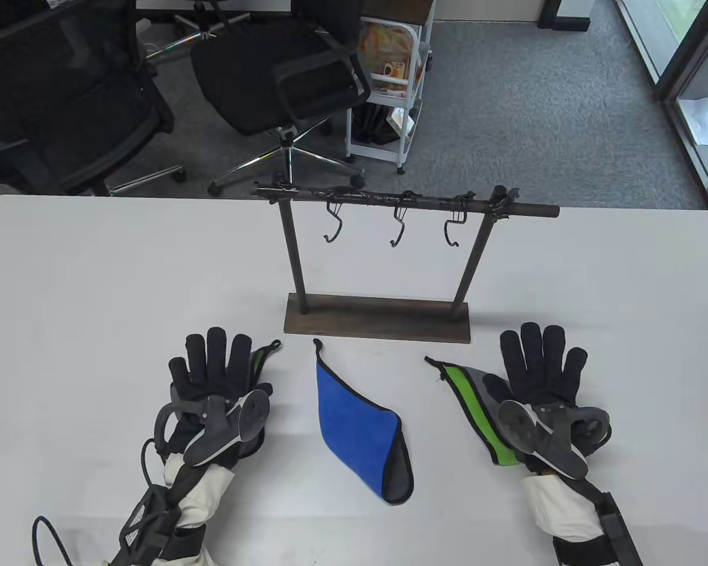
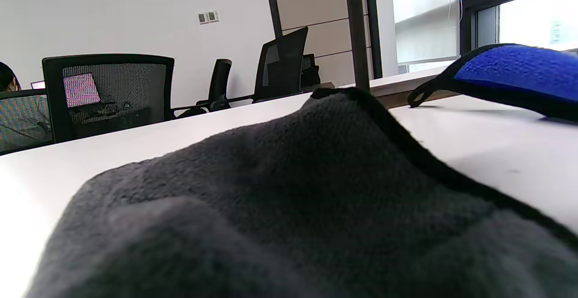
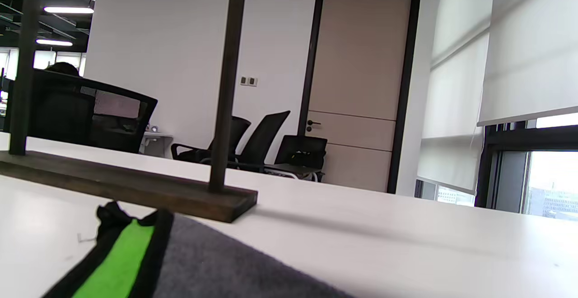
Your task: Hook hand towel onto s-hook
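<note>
The left hand [image 1: 221, 377] lies palm down at about 8 o'clock on the white counter [image 1: 94, 283], fingers spread and pointing toward 12, flat on top of a grey towel with a green edge [image 1: 259, 361]; only a sliver of that towel shows past the thumb side. In the left wrist view its grey pile [image 2: 289, 207] fills the foreground.

At 6 o'clock, between the hands and touching neither, lies a blue towel [image 1: 354, 421], folded into a wedge with a grey underside turned up at its near end and a small black loop [image 1: 316, 344] at its far tip, pointing toward the rack.

The rack [image 1: 377, 318] stands just beyond it on a dark wooden base, two posts carrying a bar with three hooks [image 1: 396, 227] hanging bare.

At 4 o'clock the right hand [image 1: 540, 377] rests the same way, fingers spread and flat, palm on a second grey and green towel [image 1: 478, 407] whose green stripe runs along the hand's inner side
</note>
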Motion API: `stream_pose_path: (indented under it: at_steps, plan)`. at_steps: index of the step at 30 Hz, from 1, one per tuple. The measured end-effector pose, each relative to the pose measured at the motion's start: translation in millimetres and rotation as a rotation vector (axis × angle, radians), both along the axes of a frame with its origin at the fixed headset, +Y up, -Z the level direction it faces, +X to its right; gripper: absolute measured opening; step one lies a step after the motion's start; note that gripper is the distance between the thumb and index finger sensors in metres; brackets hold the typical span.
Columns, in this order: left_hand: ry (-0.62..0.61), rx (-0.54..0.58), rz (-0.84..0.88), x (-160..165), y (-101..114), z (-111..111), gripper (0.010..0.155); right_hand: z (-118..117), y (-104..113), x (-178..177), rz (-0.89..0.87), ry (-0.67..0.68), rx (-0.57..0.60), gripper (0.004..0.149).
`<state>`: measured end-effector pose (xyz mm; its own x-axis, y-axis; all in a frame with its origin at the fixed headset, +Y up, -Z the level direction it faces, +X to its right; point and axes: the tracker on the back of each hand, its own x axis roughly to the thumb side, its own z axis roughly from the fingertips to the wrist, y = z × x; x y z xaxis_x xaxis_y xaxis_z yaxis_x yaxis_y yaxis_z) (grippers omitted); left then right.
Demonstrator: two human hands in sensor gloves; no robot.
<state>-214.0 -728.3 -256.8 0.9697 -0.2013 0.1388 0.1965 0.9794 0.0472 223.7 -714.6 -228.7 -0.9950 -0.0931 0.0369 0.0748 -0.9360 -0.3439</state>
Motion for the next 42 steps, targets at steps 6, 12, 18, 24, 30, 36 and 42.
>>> stream_pose_path:
  at_steps: [6, 12, 18, 24, 30, 36, 42]
  plan:
    - [0.0, -0.009, -0.007, 1, 0, 0, 0.085, 0, 0, -1, 0.002, 0.003, -0.013, 0.07]
    - [0.001, -0.015, -0.011, 2, 0, 0, 0.085, 0, 0, -2, 0.004, 0.004, -0.034, 0.069]
    - [0.001, -0.024, -0.014, 3, -1, 0, 0.084, -1, -1, -3, 0.003, -0.002, -0.046, 0.069]
    - [0.033, -0.046, -0.003, 0, 3, -4, 0.082, -2, 0, -2, -0.014, -0.008, -0.054, 0.069]
    - [0.068, -0.067, 0.039, 1, 13, -18, 0.08, -3, 0, 1, -0.032, -0.012, -0.057, 0.069]
    - [0.129, -0.094, 0.028, 13, 29, -39, 0.075, -3, 1, 3, -0.049, -0.014, -0.058, 0.069]
    - [0.209, -0.176, 0.016, 27, 36, -66, 0.069, -3, 0, 4, -0.061, -0.01, -0.06, 0.069]
